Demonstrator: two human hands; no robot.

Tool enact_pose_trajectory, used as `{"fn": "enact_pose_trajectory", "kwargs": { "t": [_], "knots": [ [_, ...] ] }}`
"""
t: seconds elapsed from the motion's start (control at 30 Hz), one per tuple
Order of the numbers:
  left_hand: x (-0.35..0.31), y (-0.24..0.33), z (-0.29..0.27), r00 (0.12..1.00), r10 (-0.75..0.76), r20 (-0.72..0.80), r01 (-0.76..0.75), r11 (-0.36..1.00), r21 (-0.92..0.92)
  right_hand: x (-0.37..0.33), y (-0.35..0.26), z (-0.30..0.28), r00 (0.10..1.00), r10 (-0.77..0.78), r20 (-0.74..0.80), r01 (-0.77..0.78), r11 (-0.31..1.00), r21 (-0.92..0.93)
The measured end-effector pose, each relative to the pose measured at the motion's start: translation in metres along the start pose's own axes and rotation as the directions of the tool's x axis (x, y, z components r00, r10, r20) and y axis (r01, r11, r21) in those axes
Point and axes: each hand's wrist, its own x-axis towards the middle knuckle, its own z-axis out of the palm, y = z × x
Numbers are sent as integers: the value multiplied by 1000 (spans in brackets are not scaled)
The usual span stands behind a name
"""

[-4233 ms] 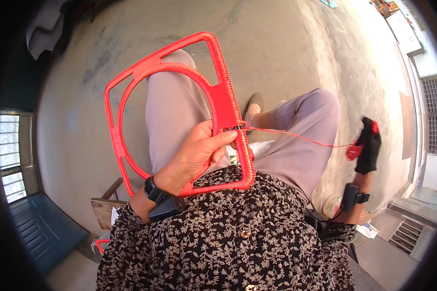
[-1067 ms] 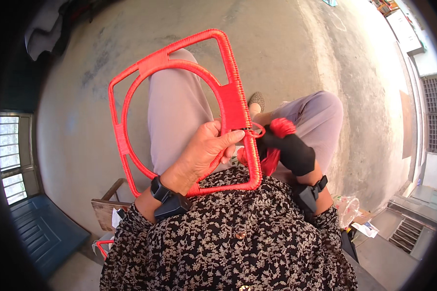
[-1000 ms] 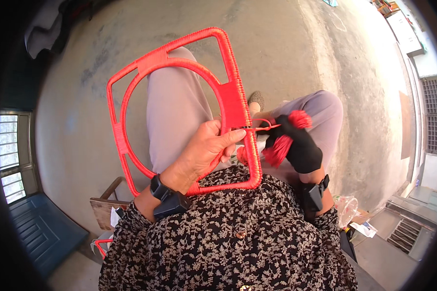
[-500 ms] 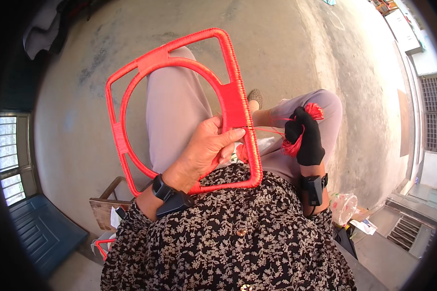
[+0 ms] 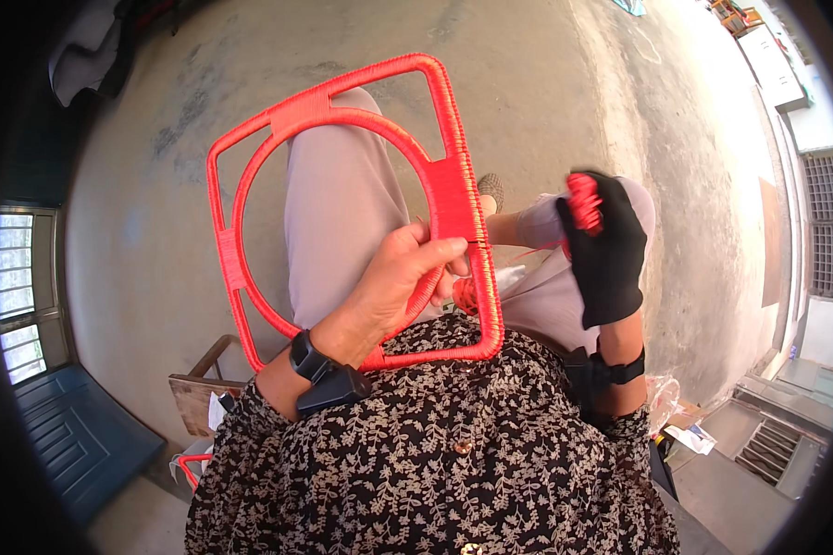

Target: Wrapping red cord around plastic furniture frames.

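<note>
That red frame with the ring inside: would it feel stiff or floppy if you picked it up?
Probably stiff: the red frame overhangs the left leg without visible sagging. It's likely light for its size, since its slim bars leave mostly open space. The ridged winding around those bars suggests it shouldn't be very slippery.

Black floral blouse (image 5: 416,453), pale mauve trousers (image 5: 338,213), black glove (image 5: 611,264).

Tilted red wrapped frame (image 5: 453,200); bundled red cord (image 5: 585,202) to its right
</note>
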Motion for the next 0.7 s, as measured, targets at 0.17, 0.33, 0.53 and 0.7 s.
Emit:
{"fn": "enact_pose_trajectory", "kwargs": {
  "t": [0.17, 0.33, 0.53, 0.7],
  "knots": [
    [-2, 1, 5, 997, 76, 1, -74, 975, -208, -11, -55, 18, 738, -504, 448, 644, 724, -246],
    [-4, 2, 7, 986, 159, -42, -165, 958, -235, -8, -43, 20, 846, -394, 360, 399, 915, 65],
    [-7, 12, 11, 982, 144, 121, -134, 987, -88, -28, -12, 38, 882, -104, 459, -96, 916, 390],
    [-10, 7, 8, 996, 82, 28, -78, 987, -139, -27, -10, 39, 783, 82, 616, -505, 662, 554]
  ]
}}
